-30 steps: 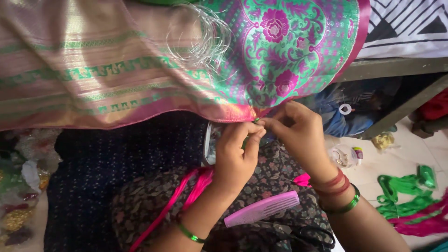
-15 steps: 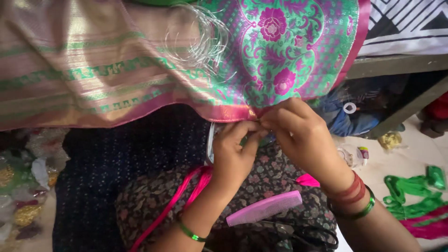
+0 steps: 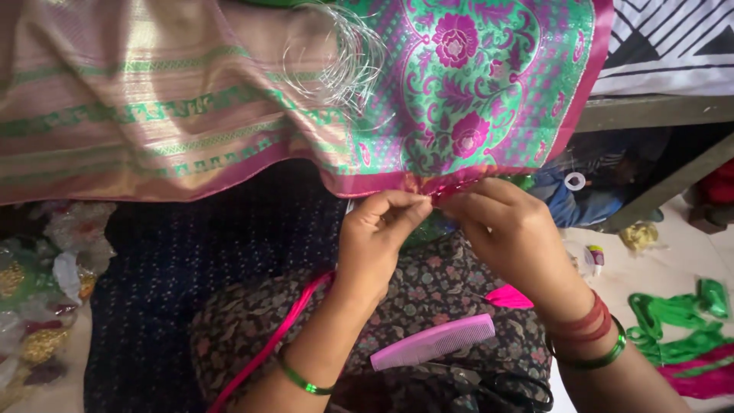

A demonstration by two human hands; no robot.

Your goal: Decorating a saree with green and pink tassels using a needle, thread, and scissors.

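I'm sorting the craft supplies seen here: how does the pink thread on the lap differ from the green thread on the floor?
The pink thread runs as one long, fairly straight bundle across the lap, under the left hand's wrist; the green thread lies looped and bunched on the floor, right of the right hand. The pink is within reach of the hands; the green lies apart, untouched. Both are glossy, multi-strand bundles.

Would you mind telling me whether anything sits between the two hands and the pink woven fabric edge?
Nothing visible does: the left hand and right hand both already pinch the pink woven fabric edge directly, fingertips nearly meeting.
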